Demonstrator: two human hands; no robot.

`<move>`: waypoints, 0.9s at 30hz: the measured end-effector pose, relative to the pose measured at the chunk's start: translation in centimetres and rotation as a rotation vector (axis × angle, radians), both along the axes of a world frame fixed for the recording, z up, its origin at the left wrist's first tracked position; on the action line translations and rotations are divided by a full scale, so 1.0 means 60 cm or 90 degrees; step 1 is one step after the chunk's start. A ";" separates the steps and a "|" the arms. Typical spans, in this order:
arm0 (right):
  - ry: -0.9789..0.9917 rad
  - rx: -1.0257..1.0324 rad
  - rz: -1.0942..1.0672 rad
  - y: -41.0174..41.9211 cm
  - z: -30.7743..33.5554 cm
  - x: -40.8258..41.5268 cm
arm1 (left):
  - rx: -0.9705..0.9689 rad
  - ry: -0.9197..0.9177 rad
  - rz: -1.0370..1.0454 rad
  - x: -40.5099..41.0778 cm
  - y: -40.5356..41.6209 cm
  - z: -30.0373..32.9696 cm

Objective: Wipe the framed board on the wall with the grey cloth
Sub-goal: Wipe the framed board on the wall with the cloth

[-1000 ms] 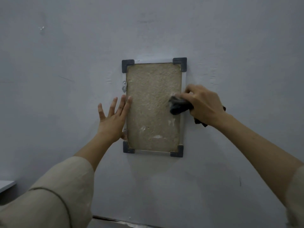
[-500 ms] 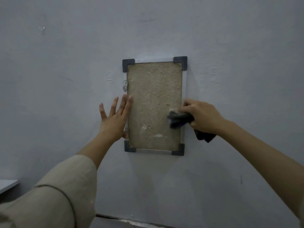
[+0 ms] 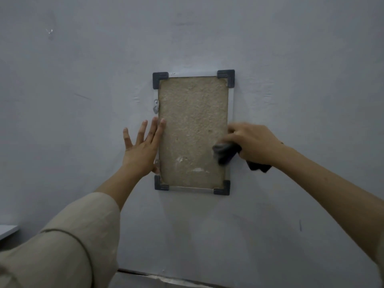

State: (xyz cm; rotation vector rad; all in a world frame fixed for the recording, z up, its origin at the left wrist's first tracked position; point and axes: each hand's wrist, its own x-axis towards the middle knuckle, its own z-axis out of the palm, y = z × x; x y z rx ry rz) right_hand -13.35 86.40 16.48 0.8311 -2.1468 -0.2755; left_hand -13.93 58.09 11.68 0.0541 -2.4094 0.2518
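Note:
A tan, rough-surfaced framed board (image 3: pixel 193 121) with a thin pale frame and dark corner caps hangs upright on the grey wall. My right hand (image 3: pixel 252 143) grips the bunched grey cloth (image 3: pixel 225 151) and presses it on the board's lower right edge; a dark tail of cloth hangs below my wrist. My left hand (image 3: pixel 143 146) lies flat with fingers spread against the wall and the board's left edge. White smears show on the board's lower part.
A metal hanger bracket (image 3: pixel 156 106) sticks out at the frame's left side. A pale shelf corner (image 3: pixel 7 230) shows at the far left edge. A floor joint runs along the wall's base (image 3: pixel 166 278).
My right hand has slid the cloth down the board's right side from about mid-height to the lower part. My left hand has stayed in place on the left edge.

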 end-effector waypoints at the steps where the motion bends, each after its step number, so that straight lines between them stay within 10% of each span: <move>1: 0.043 -0.049 0.000 0.001 0.013 -0.002 | -0.003 0.002 0.001 -0.001 -0.001 -0.001; 5: 0.120 -0.156 -0.022 0.003 0.036 -0.007 | -0.009 0.002 0.000 -0.001 -0.004 0.002; 12: 0.011 0.109 0.005 -0.006 -0.031 0.005 | -0.007 0.010 -0.005 -0.001 -0.001 0.001; 19: 0.137 -0.153 -0.042 -0.007 0.025 -0.008 | -0.004 0.006 -0.004 0.003 0.002 0.001; 27: 0.078 0.111 0.001 -0.011 -0.024 -0.006 | -0.008 -0.003 -0.002 0.006 0.004 0.001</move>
